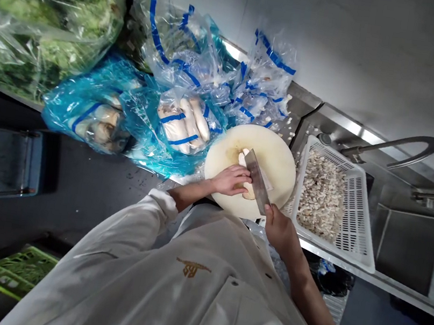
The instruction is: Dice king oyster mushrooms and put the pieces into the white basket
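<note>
A pale king oyster mushroom (250, 192) lies on a round cream cutting board (228, 140). My left hand (234, 179) presses down on it with curled fingers. The handle of a cleaver (257, 179) is wrapped in my right hand (276, 227), and its broad blade slants across the mushroom close to my left fingertips. Whether the edge has reached the board is hidden. Thin slices show by the blade's right side. Left of the board, whole king oyster mushrooms (193, 120) lie in a clear bag with blue stripes.
A white perforated basket (358, 216) full of chopped mushroom stands right of the board, beside a metal sink (406, 245) with a curved faucet (415, 143). Crumpled blue-striped bags (264, 77) lie behind. Bagged leafy greens (43, 17) fill the far left.
</note>
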{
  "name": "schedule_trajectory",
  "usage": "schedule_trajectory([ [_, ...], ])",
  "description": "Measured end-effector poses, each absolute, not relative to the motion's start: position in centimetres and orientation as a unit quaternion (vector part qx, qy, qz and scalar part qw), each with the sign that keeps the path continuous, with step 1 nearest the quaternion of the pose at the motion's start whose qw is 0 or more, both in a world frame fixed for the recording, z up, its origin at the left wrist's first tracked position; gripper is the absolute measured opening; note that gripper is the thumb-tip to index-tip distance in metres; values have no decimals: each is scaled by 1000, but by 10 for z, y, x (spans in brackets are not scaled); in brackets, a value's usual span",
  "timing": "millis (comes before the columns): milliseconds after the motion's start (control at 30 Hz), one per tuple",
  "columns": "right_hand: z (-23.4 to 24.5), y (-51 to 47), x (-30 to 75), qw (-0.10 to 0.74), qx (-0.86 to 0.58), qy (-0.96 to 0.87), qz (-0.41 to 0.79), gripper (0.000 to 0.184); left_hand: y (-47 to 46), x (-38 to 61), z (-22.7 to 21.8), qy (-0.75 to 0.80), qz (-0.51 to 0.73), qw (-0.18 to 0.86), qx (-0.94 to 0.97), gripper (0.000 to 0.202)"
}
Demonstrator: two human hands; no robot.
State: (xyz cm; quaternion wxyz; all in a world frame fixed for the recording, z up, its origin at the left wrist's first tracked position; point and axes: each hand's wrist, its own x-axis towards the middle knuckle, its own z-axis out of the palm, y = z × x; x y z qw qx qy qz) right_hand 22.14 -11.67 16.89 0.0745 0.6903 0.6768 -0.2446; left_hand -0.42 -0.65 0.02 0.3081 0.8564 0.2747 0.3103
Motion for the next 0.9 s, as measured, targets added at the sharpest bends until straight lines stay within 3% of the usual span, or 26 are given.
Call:
schedule_trajectory([
  [233,123,-82,201,110,702,650,-269,43,-6,-4,1,297,319,292,851,50],
  [467,127,-89,206,121,707,654,-243,37,-10,-6,7,299,317,291,852,47],
  [667,130,-93,208,62,712,654,-248,32,-10,-9,1,288,310,294,857,43],
  [900,127,-95,212,88,695,668,-252,32,-11,-10,3,294,315,283,857,42],
])
